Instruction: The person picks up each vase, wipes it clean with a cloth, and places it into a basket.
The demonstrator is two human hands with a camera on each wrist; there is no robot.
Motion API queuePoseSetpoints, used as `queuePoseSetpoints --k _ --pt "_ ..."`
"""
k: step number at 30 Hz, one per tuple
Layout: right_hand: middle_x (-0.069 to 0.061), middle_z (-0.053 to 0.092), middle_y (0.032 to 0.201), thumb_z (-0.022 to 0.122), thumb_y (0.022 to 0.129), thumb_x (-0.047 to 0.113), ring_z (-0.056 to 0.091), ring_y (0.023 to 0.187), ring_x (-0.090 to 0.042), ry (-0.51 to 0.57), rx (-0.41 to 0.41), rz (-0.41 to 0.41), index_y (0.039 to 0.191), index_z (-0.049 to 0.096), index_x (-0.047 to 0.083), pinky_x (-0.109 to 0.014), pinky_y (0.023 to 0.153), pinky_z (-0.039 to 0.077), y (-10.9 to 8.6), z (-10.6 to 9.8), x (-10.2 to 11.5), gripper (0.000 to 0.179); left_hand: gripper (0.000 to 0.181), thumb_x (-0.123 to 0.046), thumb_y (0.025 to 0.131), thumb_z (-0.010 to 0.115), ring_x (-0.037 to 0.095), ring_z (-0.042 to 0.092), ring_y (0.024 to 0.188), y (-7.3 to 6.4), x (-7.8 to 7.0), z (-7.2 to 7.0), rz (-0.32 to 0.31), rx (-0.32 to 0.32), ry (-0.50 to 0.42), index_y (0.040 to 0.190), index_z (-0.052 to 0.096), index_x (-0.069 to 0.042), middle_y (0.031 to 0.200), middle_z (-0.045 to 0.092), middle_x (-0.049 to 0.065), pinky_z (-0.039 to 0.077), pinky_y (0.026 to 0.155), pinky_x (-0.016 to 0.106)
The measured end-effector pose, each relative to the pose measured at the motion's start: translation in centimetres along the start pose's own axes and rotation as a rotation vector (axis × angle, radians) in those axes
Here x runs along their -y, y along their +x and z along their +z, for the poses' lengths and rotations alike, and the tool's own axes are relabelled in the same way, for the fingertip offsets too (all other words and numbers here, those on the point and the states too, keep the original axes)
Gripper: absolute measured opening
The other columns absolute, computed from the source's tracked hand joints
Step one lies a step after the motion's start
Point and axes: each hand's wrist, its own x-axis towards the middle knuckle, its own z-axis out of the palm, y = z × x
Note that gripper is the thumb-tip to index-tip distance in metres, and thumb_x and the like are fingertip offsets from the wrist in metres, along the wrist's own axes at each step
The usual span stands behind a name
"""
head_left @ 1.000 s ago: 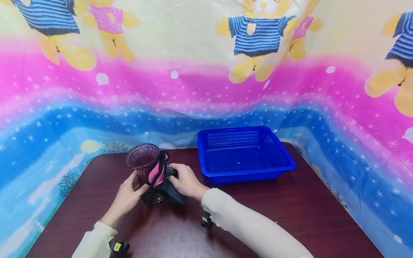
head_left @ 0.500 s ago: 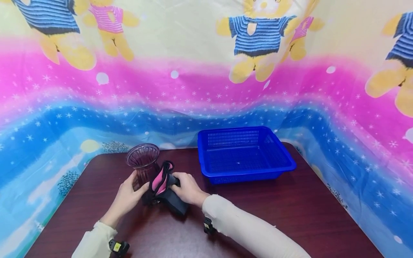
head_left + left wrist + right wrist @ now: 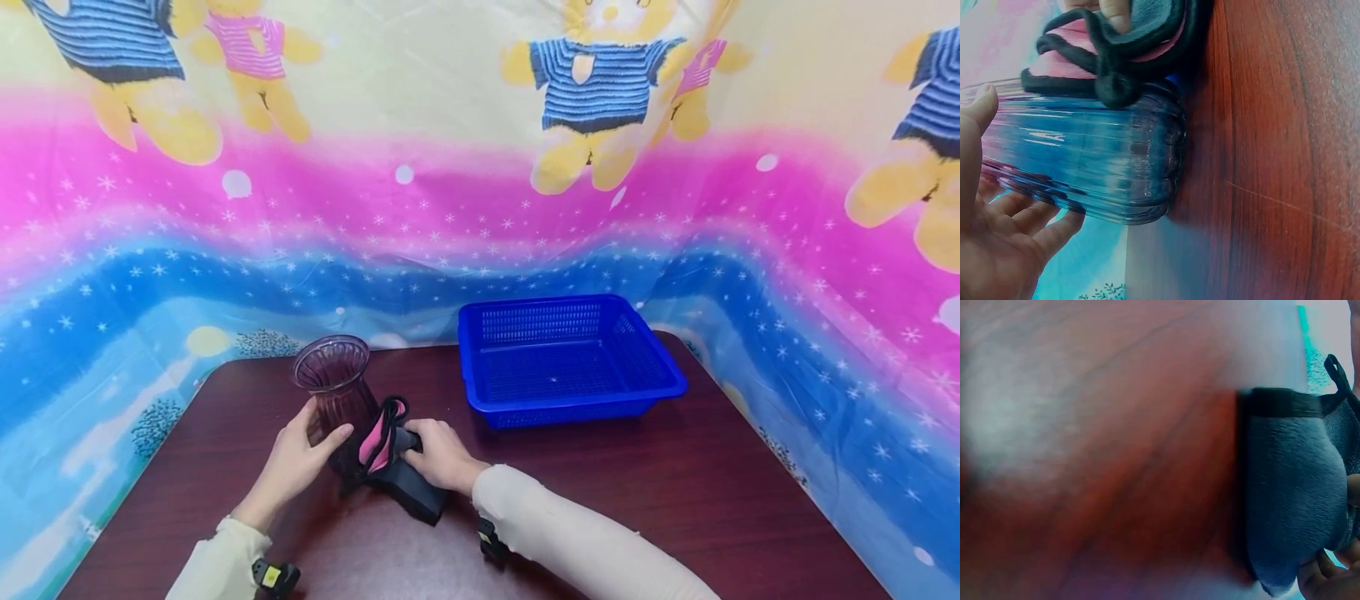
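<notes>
A ribbed, purple-tinted glass vase (image 3: 347, 408) with a flared rim stands on the table, leaning slightly. My left hand (image 3: 291, 460) holds it around the middle, thumb on the near side and fingers on the far side. My right hand (image 3: 446, 457) grips a bunched cloth (image 3: 414, 490), dark grey on one face and pink on the other, with black edging. In the left wrist view the cloth (image 3: 1066, 59) lies against the lower side of the glass. The right wrist view shows its fleecy grey face and a small black loop (image 3: 1335, 374).
A blue plastic basket (image 3: 480, 406) with perforated walls stands at the back right of the dark red-brown table (image 3: 637, 492). Behind it hangs a curtain (image 3: 420, 208) printed with bears. Both wrists wear small black cameras.
My right hand has drawn the cloth down and to the right, toward the vase's lower side. The left hand and the vase have hardly moved.
</notes>
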Motion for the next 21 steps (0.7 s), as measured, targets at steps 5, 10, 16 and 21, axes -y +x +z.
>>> queuePoseSetpoints --k 5,10,16,21 --pt "0.008 0.068 0.080 0.075 0.087 0.014 0.053 0.071 -0.003 -0.012 0.003 0.002 0.098 0.074 0.015 -0.017 0.066 0.044 -0.2 0.3 -0.3 0.012 0.075 -0.031 0.099 0.066 0.046 0.052 0.134 0.0 0.0 0.0 -0.007 0.001 -0.001 0.155 0.031 0.004 0.145 0.050 0.035 0.048 0.104 0.054" --pt "0.008 0.069 0.080 0.074 0.087 0.013 0.053 0.071 -0.003 0.017 -0.009 -0.007 0.097 0.074 0.015 -0.017 0.065 0.044 -0.1 0.3 -0.5 0.010 0.075 -0.030 0.099 0.066 0.047 0.052 0.135 0.0 0.0 0.0 -0.009 0.001 -0.005 0.155 0.030 0.005 0.146 0.049 0.036 0.048 0.105 0.054" --pt "0.005 0.073 0.087 0.070 0.090 0.011 0.057 0.075 -0.003 0.054 -0.037 -0.019 0.101 0.074 0.014 -0.016 0.068 0.047 0.3 -0.3 -0.3 0.012 0.074 -0.029 0.099 0.066 0.048 0.052 0.134 0.0 0.1 0.0 0.003 0.005 -0.006 0.154 0.031 0.005 0.145 0.049 0.036 0.048 0.104 0.055" --pt "0.005 0.074 0.091 0.068 0.090 0.010 0.058 0.075 -0.002 0.072 -0.063 -0.037 0.107 0.074 0.015 -0.015 0.068 0.046 0.8 -0.8 0.3 0.018 0.071 -0.028 0.100 0.064 0.047 0.053 0.133 0.0 0.2 0.1 0.010 0.014 0.004 0.154 0.031 0.004 0.145 0.050 0.036 0.048 0.103 0.055"
